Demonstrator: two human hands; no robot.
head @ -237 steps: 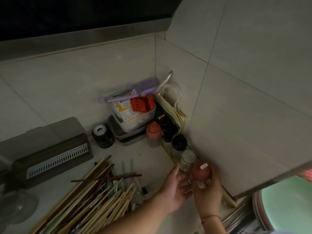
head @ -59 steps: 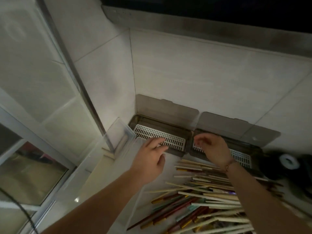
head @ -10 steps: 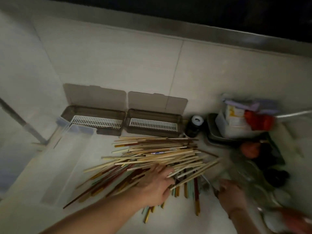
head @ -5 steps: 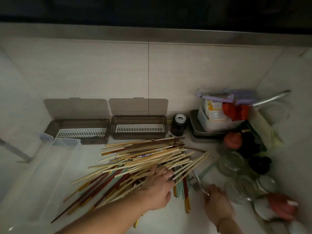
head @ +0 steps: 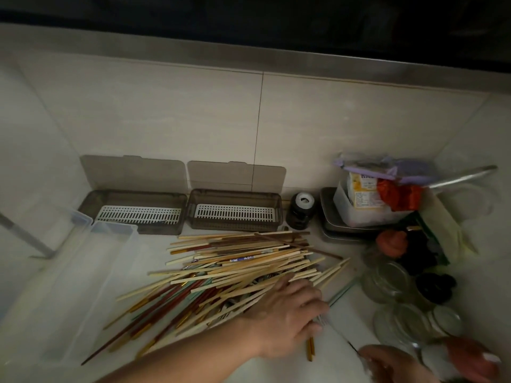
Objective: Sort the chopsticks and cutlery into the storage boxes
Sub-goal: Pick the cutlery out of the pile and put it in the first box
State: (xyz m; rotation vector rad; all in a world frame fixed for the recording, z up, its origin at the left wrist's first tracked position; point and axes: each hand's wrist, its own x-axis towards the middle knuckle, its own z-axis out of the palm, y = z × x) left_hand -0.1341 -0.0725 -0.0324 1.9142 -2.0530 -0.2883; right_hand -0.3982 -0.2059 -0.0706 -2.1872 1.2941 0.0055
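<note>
A big heap of wooden and coloured chopsticks (head: 237, 266) lies across the counter. Behind it, two brown storage boxes stand against the wall with their lids up: the left box (head: 91, 200) and the right box (head: 276, 200), each with a white slotted insert. My left hand (head: 287, 313) rests on the right end of the heap, fingers spread over the sticks. My right hand (head: 387, 363) is at the bottom edge and pinches the thin handle of a metal fork (head: 323, 323), whose tines lie beside my left thumb.
A clear plastic container (head: 83, 272) sits left of the heap. On the right stand a black bottle with a white cap (head: 301, 211), stacked metal trays (head: 345, 233) holding a tub of packets, several glass jars (head: 387, 280) and red-lidded bottles (head: 391, 243).
My right hand has drawn back toward the bottom right corner, pulling the fork out from the heap's edge. My left hand stays on the chopsticks.
</note>
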